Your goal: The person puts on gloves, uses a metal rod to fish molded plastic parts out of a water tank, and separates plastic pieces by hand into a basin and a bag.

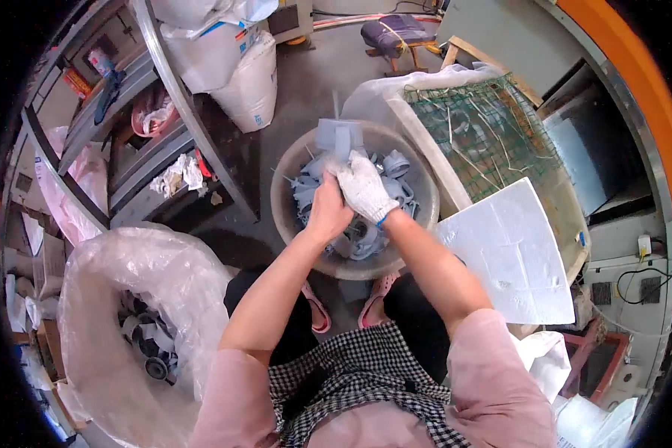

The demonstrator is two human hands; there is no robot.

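Above a wide round tub (pixel 282 231), my two hands are close together. My bare left hand (pixel 330 207) is closed at the lower end of a light grey moulded plastic part (pixel 341 136). My right hand (pixel 366 188), in a white knitted glove, grips the same part from the right. Its flat, wide end points away from me, and its edges are slightly blurred. My fingers hide the lower end of the part. Under my hands, the tub holds many similar grey plastic pieces (pixel 397 164), some with thin sprues sticking out.
At left stands a large clear plastic bag (pixel 89 299) with grey and black parts (pixel 151 340) inside. A metal rack (pixel 201 142) and white sacks (pixel 250 82) are behind it. To the right are a white board (pixel 511 254) and a crate with green mesh (pixel 463 127).
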